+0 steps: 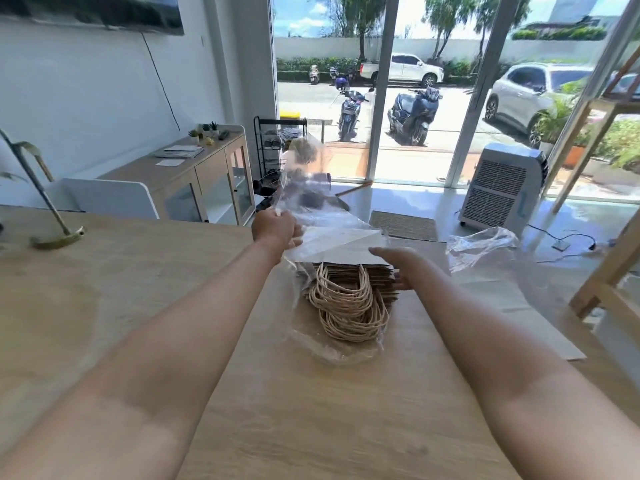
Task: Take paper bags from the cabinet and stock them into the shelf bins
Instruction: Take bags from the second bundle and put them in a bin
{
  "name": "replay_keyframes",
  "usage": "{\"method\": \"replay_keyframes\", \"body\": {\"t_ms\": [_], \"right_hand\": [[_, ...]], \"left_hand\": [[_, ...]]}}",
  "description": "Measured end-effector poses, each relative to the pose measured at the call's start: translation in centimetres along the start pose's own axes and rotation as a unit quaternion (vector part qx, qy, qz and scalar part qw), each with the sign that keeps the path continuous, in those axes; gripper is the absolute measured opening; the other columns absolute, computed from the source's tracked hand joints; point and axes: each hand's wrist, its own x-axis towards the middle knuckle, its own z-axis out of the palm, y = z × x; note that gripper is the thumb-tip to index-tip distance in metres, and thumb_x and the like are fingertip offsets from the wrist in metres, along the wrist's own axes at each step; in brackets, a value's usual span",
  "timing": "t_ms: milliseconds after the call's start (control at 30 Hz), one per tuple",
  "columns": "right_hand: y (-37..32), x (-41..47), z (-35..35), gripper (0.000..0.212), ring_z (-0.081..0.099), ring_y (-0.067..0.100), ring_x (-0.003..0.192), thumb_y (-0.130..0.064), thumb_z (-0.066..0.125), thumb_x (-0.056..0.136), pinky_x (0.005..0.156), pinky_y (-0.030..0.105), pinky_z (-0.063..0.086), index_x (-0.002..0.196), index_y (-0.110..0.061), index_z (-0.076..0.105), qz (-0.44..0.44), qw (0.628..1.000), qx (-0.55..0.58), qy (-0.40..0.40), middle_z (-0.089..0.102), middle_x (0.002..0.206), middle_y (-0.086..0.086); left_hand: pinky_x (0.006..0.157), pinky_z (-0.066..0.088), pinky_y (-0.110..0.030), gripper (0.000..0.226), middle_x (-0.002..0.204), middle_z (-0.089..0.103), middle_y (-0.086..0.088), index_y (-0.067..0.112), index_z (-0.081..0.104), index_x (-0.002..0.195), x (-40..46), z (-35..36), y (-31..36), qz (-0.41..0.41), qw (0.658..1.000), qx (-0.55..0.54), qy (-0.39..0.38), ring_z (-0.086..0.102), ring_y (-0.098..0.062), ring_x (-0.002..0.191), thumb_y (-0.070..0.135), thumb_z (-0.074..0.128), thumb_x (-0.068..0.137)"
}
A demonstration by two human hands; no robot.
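Note:
A flat stack of brown paper bags [360, 271] with twisted paper handles [346, 310] lies on the wooden table [311, 410], partly inside a clear plastic wrapper [308, 188]. A white sheet [343, 247] covers the far part of the stack. My left hand [275, 228] is shut on the wrapper and holds it up above the stack's far left side. My right hand [403, 266] rests flat against the right edge of the stack, fingers spread.
Another crumpled clear plastic wrapper [481, 245] lies at the table's far right. A wooden shelf frame [602, 278] stands at the right. A low cabinet [204, 178], a white chair [107, 199] and a cooler unit [502, 185] stand beyond the table. A golf putter [55, 230] rests on the left.

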Motion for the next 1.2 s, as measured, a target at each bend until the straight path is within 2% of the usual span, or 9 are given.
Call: {"method": "replay_keyframes", "body": {"t_ms": [100, 233, 367, 433, 567, 767, 967, 1100, 1200], "right_hand": [[-0.1, 1.0, 1.1, 0.084, 0.053, 0.034, 0.123, -0.058, 0.064, 0.080, 0.103, 0.048, 0.044, 0.143, -0.010, 0.035, 0.062, 0.996, -0.066, -0.018, 0.048, 0.138, 0.015], [-0.3, 2.2, 2.0, 0.061, 0.061, 0.030, 0.088, -0.051, 0.066, 0.082, 0.101, 0.044, 0.046, 0.117, -0.003, 0.048, 0.081, 0.994, -0.068, -0.019, 0.060, 0.096, 0.015], [-0.8, 2.7, 1.9, 0.065, 0.052, 0.029, 0.118, -0.043, 0.072, 0.080, 0.102, 0.038, 0.045, 0.124, -0.008, 0.039, 0.082, 0.994, -0.077, 0.001, 0.049, 0.096, 0.015], [-1.0, 3.2, 1.7, 0.063, 0.052, 0.024, 0.110, -0.040, 0.076, 0.077, 0.096, 0.029, 0.046, 0.117, -0.006, 0.042, 0.095, 0.994, -0.055, 0.001, 0.047, 0.094, 0.013], [-1.3, 3.5, 1.6, 0.050, 0.052, 0.016, 0.074, -0.039, 0.082, 0.068, 0.055, 0.022, 0.039, 0.090, -0.009, 0.049, 0.125, 0.991, -0.018, -0.041, 0.052, 0.078, 0.006], [-1.2, 4.2, 1.7, 0.035, 0.050, 0.017, 0.057, -0.032, 0.079, 0.071, 0.052, 0.023, 0.039, 0.072, -0.011, 0.051, 0.105, 0.993, 0.028, -0.044, 0.058, 0.049, 0.004], [-1.4, 3.9, 2.2, 0.029, 0.060, 0.028, 0.064, -0.012, 0.071, 0.077, 0.069, 0.044, 0.054, 0.099, -0.007, 0.053, 0.084, 0.987, 0.127, -0.044, 0.057, 0.081, 0.014], [-1.0, 3.5, 2.0, 0.012, 0.062, 0.026, 0.035, -0.007, 0.065, 0.081, 0.043, 0.045, 0.054, 0.082, -0.005, 0.053, 0.064, 0.981, 0.173, -0.058, 0.064, 0.058, 0.015], [-0.4, 2.6, 1.6, 0.010, 0.063, 0.025, 0.056, -0.006, 0.063, 0.080, 0.063, 0.039, 0.057, 0.082, -0.006, 0.054, 0.028, 0.983, 0.177, -0.047, 0.062, 0.068, 0.012]], "left_hand": [[0.060, 0.060, -0.033, 0.019, 0.063, 0.061, -0.009, -0.008, 0.064, 0.092, 0.7, -0.1, -0.4, -0.038, 0.999, -0.033, 0.013, 0.060, -0.017, 0.052, 0.004, 0.049, 0.095], [0.046, 0.057, -0.027, 0.024, 0.061, 0.061, -0.010, 0.002, 0.059, 0.069, 1.6, -0.4, -1.3, -0.072, 0.996, -0.043, 0.015, 0.061, -0.018, 0.052, -0.001, 0.048, 0.091], [0.047, 0.057, -0.024, 0.021, 0.061, 0.061, -0.010, 0.000, 0.060, 0.073, 2.0, -0.5, -1.8, -0.093, 0.994, -0.051, -0.006, 0.061, -0.017, 0.048, 0.001, 0.049, 0.091], [0.038, 0.053, -0.020, 0.023, 0.062, 0.059, -0.012, 0.000, 0.058, 0.072, 2.0, -0.4, -2.0, -0.095, 0.993, -0.063, -0.022, 0.059, -0.019, 0.051, 0.001, 0.048, 0.093], [0.035, 0.048, -0.018, 0.013, 0.067, 0.060, -0.014, -0.004, 0.059, 0.091, 2.1, -0.5, -2.3, -0.101, 0.992, -0.065, -0.043, 0.060, -0.021, 0.053, 0.002, 0.048, 0.093], [0.037, 0.050, -0.020, 0.018, 0.069, 0.062, -0.013, -0.002, 0.060, 0.083, 2.0, -1.0, -2.0, -0.094, 0.992, -0.062, -0.061, 0.062, -0.021, 0.056, 0.005, 0.049, 0.095], [0.042, 0.055, -0.024, 0.017, 0.069, 0.063, -0.012, 0.000, 0.060, 0.085, 1.8, -0.8, -1.7, -0.086, 0.992, -0.057, -0.066, 0.062, -0.019, 0.054, 0.008, 0.050, 0.096], [0.040, 0.054, -0.023, 0.016, 0.072, 0.063, -0.012, -0.002, 0.061, 0.093, 1.1, -0.8, -1.3, -0.073, 0.993, -0.062, -0.073, 0.062, -0.018, 0.056, 0.009, 0.051, 0.097], [0.039, 0.053, -0.021, 0.018, 0.070, 0.063, -0.010, 0.000, 0.061, 0.088, 0.8, -0.9, -0.9, -0.062, 0.995, -0.055, -0.063, 0.062, -0.017, 0.056, 0.012, 0.051, 0.098]]}}
